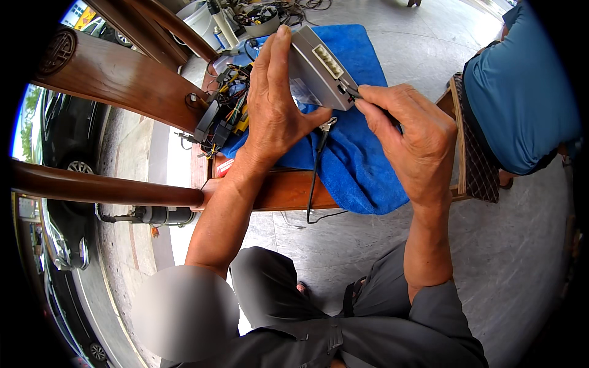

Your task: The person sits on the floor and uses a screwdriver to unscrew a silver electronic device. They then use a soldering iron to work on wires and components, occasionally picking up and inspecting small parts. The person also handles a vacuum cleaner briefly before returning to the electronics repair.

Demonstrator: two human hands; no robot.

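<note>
My left hand (pixel 274 101) steadies a grey metal electronics box (pixel 310 58), fingers stretched along its left side and thumb under its lower end. The box is tilted, and a long white multi-pin socket (pixel 328 61) faces up on its narrow side. In my right hand (pixel 417 132) is a slim dark tool (pixel 352 92), whose exact kind I cannot make out. Its tip meets the box near a small dark port at the lower corner. Under the box lies a blue towel (pixel 362 153), with a black cable (pixel 318 156) with a metal end just below.
The towel covers part of a wooden bench (pixel 288 193). Wire harnesses and connectors (pixel 228 110) are heaped left of my left hand. A wooden rail (pixel 116 184) juts in from the left. A person in a blue shirt (pixel 521 92) sits at the right. Farther back stands a white bucket (pixel 197 21).
</note>
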